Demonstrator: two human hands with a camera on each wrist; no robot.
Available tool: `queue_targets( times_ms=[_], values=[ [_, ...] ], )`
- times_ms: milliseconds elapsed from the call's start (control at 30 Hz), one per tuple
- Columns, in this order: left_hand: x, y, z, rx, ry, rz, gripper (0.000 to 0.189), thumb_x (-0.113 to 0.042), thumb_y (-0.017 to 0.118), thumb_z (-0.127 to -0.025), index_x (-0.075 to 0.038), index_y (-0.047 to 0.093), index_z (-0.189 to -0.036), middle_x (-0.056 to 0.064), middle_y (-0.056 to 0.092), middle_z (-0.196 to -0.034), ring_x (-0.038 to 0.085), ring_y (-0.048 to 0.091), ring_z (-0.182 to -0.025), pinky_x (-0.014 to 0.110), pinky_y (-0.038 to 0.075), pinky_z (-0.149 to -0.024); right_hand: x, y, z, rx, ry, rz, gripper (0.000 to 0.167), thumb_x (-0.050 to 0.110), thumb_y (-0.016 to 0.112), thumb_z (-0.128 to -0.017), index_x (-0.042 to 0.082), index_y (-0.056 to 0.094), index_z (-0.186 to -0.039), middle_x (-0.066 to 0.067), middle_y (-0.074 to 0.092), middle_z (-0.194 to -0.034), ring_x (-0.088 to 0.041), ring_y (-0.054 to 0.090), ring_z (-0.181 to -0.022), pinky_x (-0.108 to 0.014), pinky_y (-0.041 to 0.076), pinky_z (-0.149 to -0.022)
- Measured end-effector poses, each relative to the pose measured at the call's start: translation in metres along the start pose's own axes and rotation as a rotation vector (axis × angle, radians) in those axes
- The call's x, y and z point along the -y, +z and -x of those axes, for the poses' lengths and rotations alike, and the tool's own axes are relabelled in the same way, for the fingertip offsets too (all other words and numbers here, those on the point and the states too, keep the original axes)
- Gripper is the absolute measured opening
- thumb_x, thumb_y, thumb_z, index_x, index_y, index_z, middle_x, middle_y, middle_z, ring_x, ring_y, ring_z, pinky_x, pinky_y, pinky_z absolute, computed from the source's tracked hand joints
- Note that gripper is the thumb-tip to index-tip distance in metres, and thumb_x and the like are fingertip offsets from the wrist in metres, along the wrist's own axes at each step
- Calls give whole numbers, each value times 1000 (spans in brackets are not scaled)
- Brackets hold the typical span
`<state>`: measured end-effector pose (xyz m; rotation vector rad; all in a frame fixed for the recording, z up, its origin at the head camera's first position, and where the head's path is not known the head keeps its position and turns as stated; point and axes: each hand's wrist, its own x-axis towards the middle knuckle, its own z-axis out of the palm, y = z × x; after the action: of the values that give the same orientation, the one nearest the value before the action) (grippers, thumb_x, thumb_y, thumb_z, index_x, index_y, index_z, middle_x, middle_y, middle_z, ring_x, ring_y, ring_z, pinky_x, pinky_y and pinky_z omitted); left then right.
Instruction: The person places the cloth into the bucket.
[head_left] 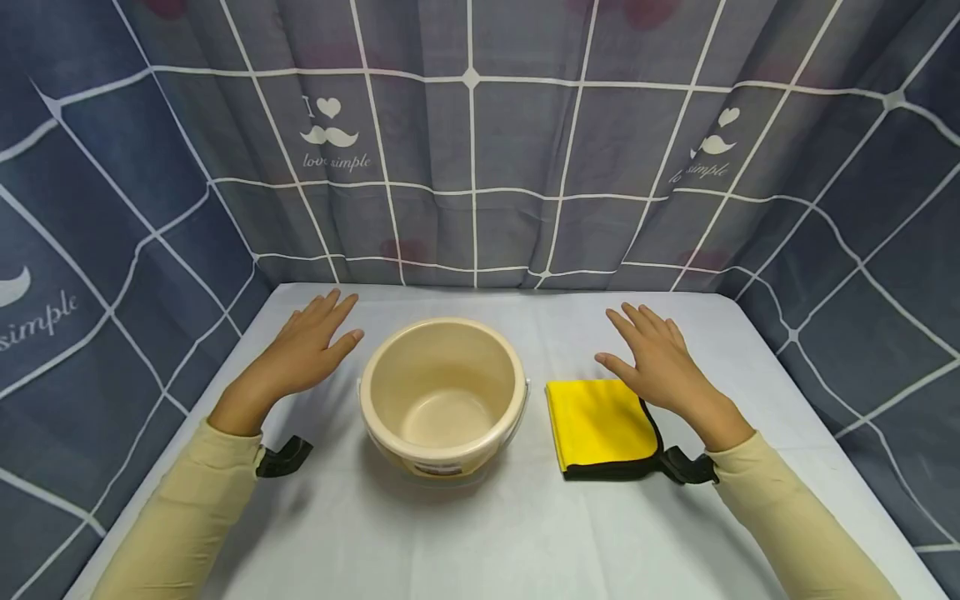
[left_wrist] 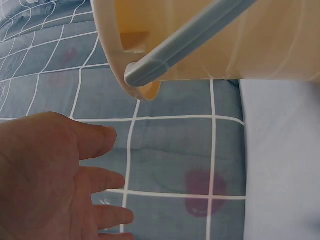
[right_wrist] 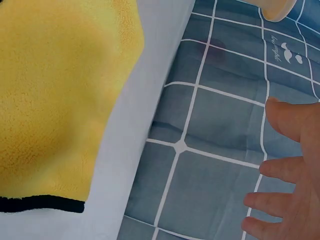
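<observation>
A cream bucket (head_left: 382, 350) stands upright in the middle of the table, its inside bare. Its grey handle (left_wrist: 185, 45) hangs down at the side in the left wrist view. Right of it lies a folded yellow cloth (head_left: 600, 425) with black edging, fuzzy in the right wrist view. My left hand (head_left: 303, 346) hovers left of the bucket with fingers extended, holding nothing. My right hand (head_left: 660, 358) is held over the cloth's far right corner, fingers spread and likewise holding nothing.
A white cloth covers the table (head_left: 495, 550). A grey-blue curtain (head_left: 517, 142) with white grid lines rises behind the table and along both sides. Black straps (head_left: 285, 457) hang at both wrists.
</observation>
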<state>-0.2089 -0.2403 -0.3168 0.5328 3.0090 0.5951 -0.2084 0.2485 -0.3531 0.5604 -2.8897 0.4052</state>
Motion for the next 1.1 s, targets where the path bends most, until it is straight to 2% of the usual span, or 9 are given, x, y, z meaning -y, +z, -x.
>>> queue_targets(
  times_ms=[300, 733, 1100],
  values=[
    [2, -1, 0, -27, -1, 14, 69, -40, 43, -109, -1, 20, -161, 31, 7, -164, 50, 1, -150, 67, -1, -116, -2, -1, 0, 8, 1, -8, 74, 39, 65, -100, 0, 35, -156, -29, 25, -161, -51, 16, -147, -72, 8, -113],
    [-1, 4, 3, -14, -9, 40, 68, -43, 39, -110, -3, 19, -162, 28, 7, -165, 48, 2, -151, 67, -1, -116, -6, 8, 8, 64, 4, -47, 73, 40, 63, -101, 2, 35, -157, -28, 24, -161, -50, 15, -148, -73, 8, -113],
    [-3, 7, 5, -33, 33, 91, 68, -41, 41, -110, -1, 22, -161, 28, 10, -165, 46, 5, -151, 66, 2, -117, -10, 12, 18, 90, -2, -93, 74, 45, 62, -101, 2, 36, -156, -27, 25, -161, -49, 16, -148, -69, 7, -115]
  ],
)
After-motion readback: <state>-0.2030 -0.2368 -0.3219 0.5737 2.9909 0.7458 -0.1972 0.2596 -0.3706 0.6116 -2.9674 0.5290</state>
